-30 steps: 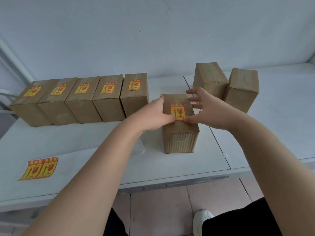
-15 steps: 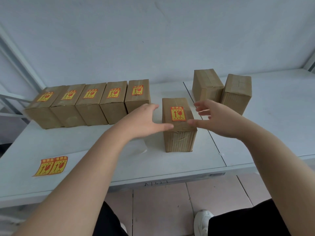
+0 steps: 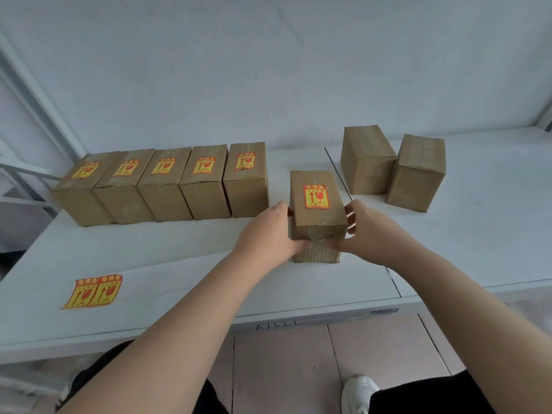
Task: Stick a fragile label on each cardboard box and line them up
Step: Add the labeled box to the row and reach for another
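You are clamping the labelled cardboard box point(image 3: 317, 216) between both hands: left hand point(image 3: 270, 234) flat on its left side, right hand point(image 3: 369, 231) on its right, thumbs meeting on the near face. The box is standing on the worktop point(image 3: 167, 264), apart from the row of five labelled boxes point(image 3: 167, 182) and slightly nearer you.

To do this well, you are wanting an even squeeze low on both sides, sliding the box left and back until it is sitting flush against the end box point(image 3: 246, 179), near faces level, fragile label point(image 3: 316, 197) facing up like the others.

Two unlabelled boxes point(image 3: 391, 167) are waiting at right; the label sheet point(image 3: 94, 291) is lying at near left, seemingly with two stickers. Your fingers on the far sides are hidden, and the label print is too small to read.
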